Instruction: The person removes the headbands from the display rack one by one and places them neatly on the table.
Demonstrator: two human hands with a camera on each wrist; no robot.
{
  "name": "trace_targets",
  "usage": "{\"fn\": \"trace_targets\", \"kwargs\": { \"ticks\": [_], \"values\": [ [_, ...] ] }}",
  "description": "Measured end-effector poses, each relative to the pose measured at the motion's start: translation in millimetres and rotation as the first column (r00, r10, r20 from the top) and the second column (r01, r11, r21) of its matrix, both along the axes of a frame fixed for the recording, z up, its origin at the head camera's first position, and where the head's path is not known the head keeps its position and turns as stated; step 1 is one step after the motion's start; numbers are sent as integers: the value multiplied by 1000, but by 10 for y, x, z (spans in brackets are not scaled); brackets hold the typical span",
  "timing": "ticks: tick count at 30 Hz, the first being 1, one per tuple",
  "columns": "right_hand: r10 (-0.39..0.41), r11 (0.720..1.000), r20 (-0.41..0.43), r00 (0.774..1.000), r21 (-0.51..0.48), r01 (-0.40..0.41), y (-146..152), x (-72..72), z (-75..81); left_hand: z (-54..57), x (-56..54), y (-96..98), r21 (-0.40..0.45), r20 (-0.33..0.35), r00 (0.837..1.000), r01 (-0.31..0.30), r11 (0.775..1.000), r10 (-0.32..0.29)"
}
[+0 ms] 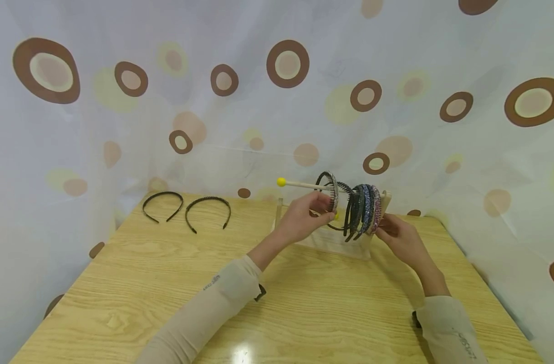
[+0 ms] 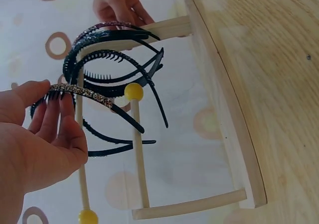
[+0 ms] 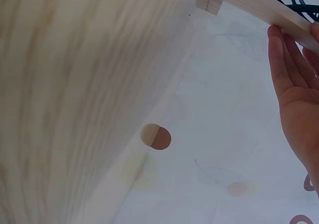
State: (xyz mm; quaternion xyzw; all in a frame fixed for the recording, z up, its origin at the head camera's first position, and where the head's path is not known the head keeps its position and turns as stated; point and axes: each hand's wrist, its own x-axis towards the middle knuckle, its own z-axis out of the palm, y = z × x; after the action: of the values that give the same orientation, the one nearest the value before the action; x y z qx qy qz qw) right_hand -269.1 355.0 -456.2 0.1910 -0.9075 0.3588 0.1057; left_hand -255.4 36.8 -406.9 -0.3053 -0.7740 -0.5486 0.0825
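Note:
My left hand (image 1: 301,217) pinches a headband with a glittery band (image 1: 335,194) and dark inner teeth. That headband loops round the upper rod of a wooden stand (image 2: 227,104), between the rod's yellow ball end (image 1: 281,182) and the other headbands. Several dark, blue and pink glittery headbands (image 1: 365,210) hang bunched near the stand's upright (image 1: 386,198). At that upright, my right hand (image 1: 401,241) grips the wood, its fingers and thumb on either side in the right wrist view. Part of the lower rod is hidden behind my left hand in the head view.
Two black headbands lie on the table at the back left, a plain one (image 1: 163,193) and a ridged one (image 1: 208,198). The wood-grained table (image 1: 277,303) ends at a wall covering (image 1: 240,116) with brown circles. A second yellow ball (image 2: 133,91) caps the lower rod.

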Motion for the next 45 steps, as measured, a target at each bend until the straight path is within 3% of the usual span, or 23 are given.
{"fn": "trace_targets", "kwargs": {
  "ticks": [8, 16, 20, 27, 35, 39, 45],
  "values": [
    [-8, 1000, -14, 1000, 14, 8, 16, -7, -7, 148, 92, -42, 1, -97, 995, 18, 1000, -18],
    [-12, 1000, -28, 1000, 8, 13, -2, -6, -24, 302, 190, -79, 16, -198, 979, 46, 999, -42],
    [-11, 1000, -16, 1000, 4, 11, -6, 10, -15, 416, 253, -124, 61, -232, 972, 48, 997, -33],
    [-14, 1000, -13, 1000, 12, 15, -18, 20, 6, 590, 341, -260, 158, -228, 973, 82, 984, -44],
    [-23, 1000, -31, 999, 19, 23, -25, 29, -19, 774, 525, -481, 228, -297, 955, 78, 970, -7],
    [-22, 1000, -37, 999, 13, 23, -28, 13, -29, 783, 612, -666, 256, -316, 949, 72, 964, 13],
    [-25, 1000, -33, 999, 18, 25, -49, 24, 6, 681, 639, -1043, 254, -302, 951, 18, 967, 62]
  ]
}}
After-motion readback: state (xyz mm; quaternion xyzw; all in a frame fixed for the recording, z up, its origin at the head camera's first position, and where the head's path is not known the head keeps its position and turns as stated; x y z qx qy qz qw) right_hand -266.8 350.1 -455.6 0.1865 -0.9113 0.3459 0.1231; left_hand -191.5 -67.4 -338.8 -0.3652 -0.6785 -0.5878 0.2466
